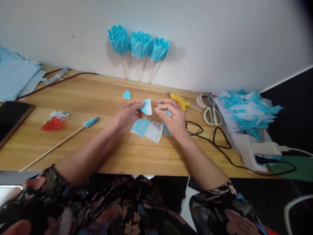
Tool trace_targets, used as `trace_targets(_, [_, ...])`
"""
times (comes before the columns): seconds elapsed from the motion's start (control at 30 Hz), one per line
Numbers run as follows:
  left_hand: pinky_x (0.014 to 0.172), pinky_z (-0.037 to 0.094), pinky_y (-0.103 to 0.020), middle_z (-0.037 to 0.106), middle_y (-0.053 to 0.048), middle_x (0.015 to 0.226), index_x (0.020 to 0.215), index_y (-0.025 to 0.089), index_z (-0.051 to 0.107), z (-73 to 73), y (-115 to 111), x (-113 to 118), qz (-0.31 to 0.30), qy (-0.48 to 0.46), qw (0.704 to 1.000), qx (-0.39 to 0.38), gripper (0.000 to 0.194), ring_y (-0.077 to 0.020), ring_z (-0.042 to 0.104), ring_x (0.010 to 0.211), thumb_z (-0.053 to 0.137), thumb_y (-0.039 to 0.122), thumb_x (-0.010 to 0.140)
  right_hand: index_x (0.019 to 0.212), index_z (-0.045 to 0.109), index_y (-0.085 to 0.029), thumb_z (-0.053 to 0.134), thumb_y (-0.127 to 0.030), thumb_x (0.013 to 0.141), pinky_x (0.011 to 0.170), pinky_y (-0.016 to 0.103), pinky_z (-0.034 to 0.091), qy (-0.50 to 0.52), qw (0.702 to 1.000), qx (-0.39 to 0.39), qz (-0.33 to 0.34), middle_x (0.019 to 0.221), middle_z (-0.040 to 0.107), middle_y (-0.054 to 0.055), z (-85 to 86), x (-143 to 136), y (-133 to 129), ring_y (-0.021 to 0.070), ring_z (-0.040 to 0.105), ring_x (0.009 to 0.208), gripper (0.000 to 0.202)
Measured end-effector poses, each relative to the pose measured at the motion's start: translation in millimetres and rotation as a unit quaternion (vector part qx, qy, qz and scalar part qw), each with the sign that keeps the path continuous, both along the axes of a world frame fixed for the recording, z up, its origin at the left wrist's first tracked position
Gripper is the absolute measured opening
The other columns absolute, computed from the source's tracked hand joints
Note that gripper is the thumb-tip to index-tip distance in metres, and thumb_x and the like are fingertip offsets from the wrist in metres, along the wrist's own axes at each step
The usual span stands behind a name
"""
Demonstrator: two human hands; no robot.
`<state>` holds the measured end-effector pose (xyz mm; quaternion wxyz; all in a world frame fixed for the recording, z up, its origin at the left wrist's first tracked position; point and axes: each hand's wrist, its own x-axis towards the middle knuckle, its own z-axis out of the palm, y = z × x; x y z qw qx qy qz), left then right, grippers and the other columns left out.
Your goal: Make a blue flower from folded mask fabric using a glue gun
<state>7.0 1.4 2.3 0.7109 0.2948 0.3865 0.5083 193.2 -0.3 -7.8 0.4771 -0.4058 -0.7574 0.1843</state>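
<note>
The right hand (174,118) hides some of a blue bit (168,113), and I can't tell if its curled grip has it; the left hand (130,112) pinches a scrap (147,107) tight

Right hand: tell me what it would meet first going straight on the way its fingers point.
Most likely the blue-and-white fabric piece pinched in the left hand. The fingertips of the right hand point toward its white edge, though this single view leaves depth unclear.
</note>
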Motion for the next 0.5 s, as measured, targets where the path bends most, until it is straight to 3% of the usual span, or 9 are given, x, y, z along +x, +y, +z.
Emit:
trace_targets(0.2, [0.056,0.043,-0.023,0.064,-0.002,0.065,0.070,0.015,0.065,0.5,-1.2,0.0,-0.008,-0.003,1.000,0.000,0.019,-0.0088,0.054,0.056,0.073,0.022,0.085,0.092,0.072,-0.031,0.068,-0.013,0.086,0.102,0.051,0.049,-0.031,0.999,0.028,-0.014,0.117,0.070,0.000,-0.1,-2.6,-1.0,0.0237,0.063,0.114,0.020])
trace_targets(0.5, [0.055,0.042,-0.023,0.063,0.000,0.066,0.073,0.015,0.065,-6.3,-1.6,3.4,-0.037,-0.004,0.999,-0.010,0.018,-0.0091,0.055,0.055,0.077,0.025,0.082,0.087,0.069,-0.030,0.070,-0.021,0.087,0.105,0.053,0.047,-0.042,0.999,0.018,0.013,0.118,0.070,0.001,0.0,-1.8,-1.0,0.0241,0.063,0.114,0.009])
